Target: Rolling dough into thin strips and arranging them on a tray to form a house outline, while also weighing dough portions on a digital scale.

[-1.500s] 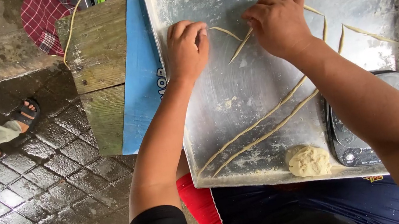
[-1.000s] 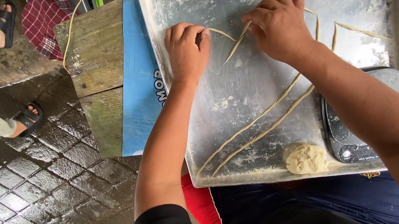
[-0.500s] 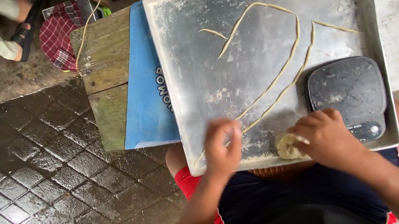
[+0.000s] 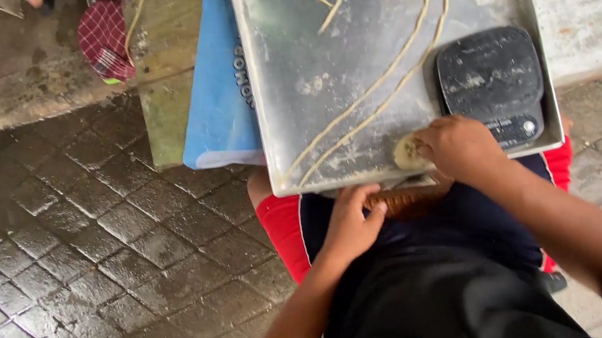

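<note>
The right hand (image 4: 462,145) has its fingers curled down over a small pale lump of dough (image 4: 407,152) at the near edge of the metal tray (image 4: 290,14), fingertips closed on the lump as if pinching a bit off; whether a piece has come free I cannot tell. The left hand (image 4: 352,222) rests off the tray, at the person's lap just below the near rim, fingers loosely bent and holding nothing that I can see. To do this well, I'd say, the pinch should be small and even, so the pieces roll to the same thickness as the long thin dough strands (image 4: 384,80) already laid across the floured tray. Just beside the right hand sits a black kitchen scale (image 4: 490,82), close enough that a careless wrist could knock it. Further out, the tray sits on a blue board (image 4: 216,85) over a wooden bench (image 4: 164,69), with wet paving stones (image 4: 88,272) below and a red checked cloth (image 4: 102,35) beyond.
</note>
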